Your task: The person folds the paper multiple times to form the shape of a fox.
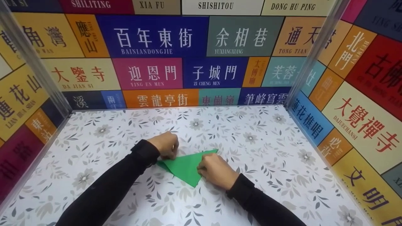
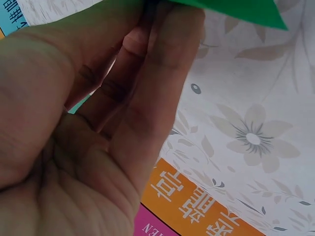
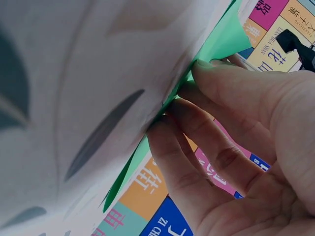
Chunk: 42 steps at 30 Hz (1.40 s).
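A sheet of green paper (image 1: 184,169), folded into a pointed shape, lies on the floral tabletop in front of me. My left hand (image 1: 165,145) pinches its upper left edge; in the left wrist view the thumb and fingertips meet under a strip of the green paper (image 2: 246,12). Over the paper's right part, my right hand (image 1: 218,171) has curled fingers. The right wrist view shows the thumb and fingertips of that hand (image 3: 236,142) pinching along the green paper (image 3: 224,42), close to the table surface. A corner of the sheet juts out beyond the right knuckles.
The white tabletop (image 1: 125,125) carries a grey leaf and flower print. Panels with colourful place-name signs stand at the back (image 1: 150,37), on the left (image 1: 19,94) and on the right (image 1: 355,110). Black sleeves (image 1: 103,188) cover both arms.
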Tool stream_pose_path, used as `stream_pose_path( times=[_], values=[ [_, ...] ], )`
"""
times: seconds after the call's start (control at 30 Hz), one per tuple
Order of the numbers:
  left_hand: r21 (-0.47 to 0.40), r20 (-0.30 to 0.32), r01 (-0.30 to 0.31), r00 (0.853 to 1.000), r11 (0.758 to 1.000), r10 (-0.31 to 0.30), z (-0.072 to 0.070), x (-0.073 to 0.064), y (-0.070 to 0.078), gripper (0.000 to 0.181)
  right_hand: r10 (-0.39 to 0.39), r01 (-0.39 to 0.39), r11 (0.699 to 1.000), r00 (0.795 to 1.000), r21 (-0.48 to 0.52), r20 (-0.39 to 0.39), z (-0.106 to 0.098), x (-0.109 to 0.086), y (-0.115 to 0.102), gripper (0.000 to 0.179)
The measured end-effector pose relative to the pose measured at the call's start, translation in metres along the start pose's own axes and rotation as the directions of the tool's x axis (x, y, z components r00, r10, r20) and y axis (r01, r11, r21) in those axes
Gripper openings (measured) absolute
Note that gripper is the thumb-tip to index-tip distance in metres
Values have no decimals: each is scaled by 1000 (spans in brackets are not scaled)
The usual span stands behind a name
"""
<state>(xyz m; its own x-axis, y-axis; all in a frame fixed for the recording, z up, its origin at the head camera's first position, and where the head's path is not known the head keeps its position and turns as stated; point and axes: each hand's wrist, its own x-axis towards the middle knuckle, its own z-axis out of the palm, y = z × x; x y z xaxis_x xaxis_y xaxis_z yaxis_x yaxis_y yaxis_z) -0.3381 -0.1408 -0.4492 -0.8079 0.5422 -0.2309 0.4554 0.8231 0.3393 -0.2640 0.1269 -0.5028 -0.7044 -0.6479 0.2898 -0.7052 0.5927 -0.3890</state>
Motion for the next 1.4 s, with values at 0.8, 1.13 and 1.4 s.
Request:
stream_pose_path(
  times=[0.8, 1.13, 1.4],
  values=[
    [-10, -37, -5, 999, 1000, 4, 4, -17, -23, 11, 25, -25, 999, 1000, 20, 1, 1, -1, 0, 13],
    [-46, -64, 2, 998, 999, -5, 7, -32, -38, 9, 50, -50, 998, 998, 24, 25, 1, -2, -1, 11],
    [-81, -64, 3, 998, 997, -9, 8, -41, -50, 13, -1, 1, 1000, 1000, 6, 2, 2, -1, 1, 13]
  ],
)
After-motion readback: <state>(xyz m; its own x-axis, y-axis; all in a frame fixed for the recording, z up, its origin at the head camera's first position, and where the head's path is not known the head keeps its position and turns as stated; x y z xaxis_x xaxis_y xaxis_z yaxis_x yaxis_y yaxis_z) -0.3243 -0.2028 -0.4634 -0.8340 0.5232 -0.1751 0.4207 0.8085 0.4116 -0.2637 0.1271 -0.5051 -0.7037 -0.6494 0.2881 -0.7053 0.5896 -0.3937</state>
